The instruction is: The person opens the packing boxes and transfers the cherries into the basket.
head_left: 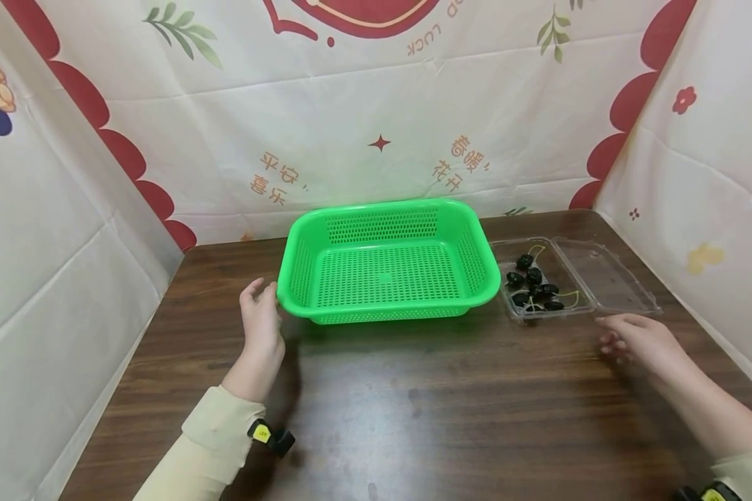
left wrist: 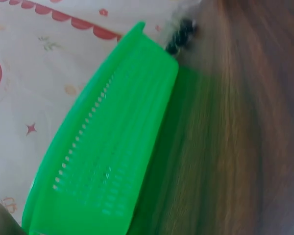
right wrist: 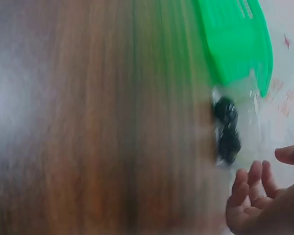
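Observation:
A green plastic basket point(head_left: 385, 275) with slotted walls sits toward the back of the table. At its left end is my left hand point(head_left: 263, 327), fingers loosely bent, by the rim; whether it touches the rim is hard to tell. Right of the basket lies a clear plastic box point(head_left: 579, 309), its lid point(head_left: 608, 275) folded back. Inside are several dark, cherry-like fruits point(head_left: 535, 277), some with thin yellowish stems. My right hand point(head_left: 645, 341) hovers just in front of the lid, fingers loosely curled, holding nothing. The right wrist view shows its fingers point(right wrist: 255, 171) apart from the box.
The brown wooden table point(head_left: 413, 417) reaches back to a printed white cloth point(head_left: 376, 104) hung behind it. More cloth hangs along both sides. A dark wrist strap point(head_left: 272, 437) is around my left sleeve.

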`<state>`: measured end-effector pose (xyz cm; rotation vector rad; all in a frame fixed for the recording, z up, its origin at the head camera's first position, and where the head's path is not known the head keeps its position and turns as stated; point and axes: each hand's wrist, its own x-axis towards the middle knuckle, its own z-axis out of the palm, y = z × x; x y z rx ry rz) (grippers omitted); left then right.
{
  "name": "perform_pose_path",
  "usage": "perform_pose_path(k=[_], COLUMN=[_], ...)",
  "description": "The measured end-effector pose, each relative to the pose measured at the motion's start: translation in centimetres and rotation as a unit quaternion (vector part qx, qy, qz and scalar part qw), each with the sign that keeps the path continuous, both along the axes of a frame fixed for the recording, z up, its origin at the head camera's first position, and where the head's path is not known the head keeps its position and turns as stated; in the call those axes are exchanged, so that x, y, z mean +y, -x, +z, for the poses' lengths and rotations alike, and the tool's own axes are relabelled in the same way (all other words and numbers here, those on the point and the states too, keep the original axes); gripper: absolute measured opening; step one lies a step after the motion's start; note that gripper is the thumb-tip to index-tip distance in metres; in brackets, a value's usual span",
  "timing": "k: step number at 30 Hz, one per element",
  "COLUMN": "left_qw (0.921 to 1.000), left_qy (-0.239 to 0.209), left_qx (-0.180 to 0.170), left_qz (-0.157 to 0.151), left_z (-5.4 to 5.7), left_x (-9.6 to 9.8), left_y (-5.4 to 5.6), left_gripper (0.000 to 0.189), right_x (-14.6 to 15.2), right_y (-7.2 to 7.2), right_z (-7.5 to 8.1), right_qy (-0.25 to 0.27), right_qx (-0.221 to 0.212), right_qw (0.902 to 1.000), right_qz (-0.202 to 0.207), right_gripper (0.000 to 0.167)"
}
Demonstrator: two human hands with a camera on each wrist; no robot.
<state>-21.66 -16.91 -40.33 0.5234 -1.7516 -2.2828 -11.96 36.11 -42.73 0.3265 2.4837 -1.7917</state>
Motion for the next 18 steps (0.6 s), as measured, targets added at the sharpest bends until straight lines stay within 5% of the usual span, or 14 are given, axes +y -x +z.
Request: perform_pose_path(k=[3,7,11,18], left_qw=[0.9996,0.9989,0.9977,0.9940], left_qy=[0.022,0.044,0.062,0.093], left_qx=[0.014,0.010,0.002,-0.011], left_qz=[-0.003,-0.015,-0.027,-0.056], left_z=[-0.1,-0.1,0.0,-0.1], left_x=[-0.2,-0.2,-0.4,-1.0], left_y=[0.6,1.3,2.1,3.2], left_gripper=[0.043,0.041,0.036,0.042], right_x=[-1.4,-3.1,-4.3,-5.7], right_y=[-0.1,0.3,1.0,2.6], right_z=[1.2,2.4,2.9,2.8], right_qy=[-0.161,-0.257,-0.288,-0.304], right_qx=[0.037,0.087,0.122,0.135], right_qw=[0.9862,0.9624,0.9500,0.9428], right_qz=[0.006,0.006,-0.001,0.023], right_gripper=[0.027,0.035,0.033,0.030])
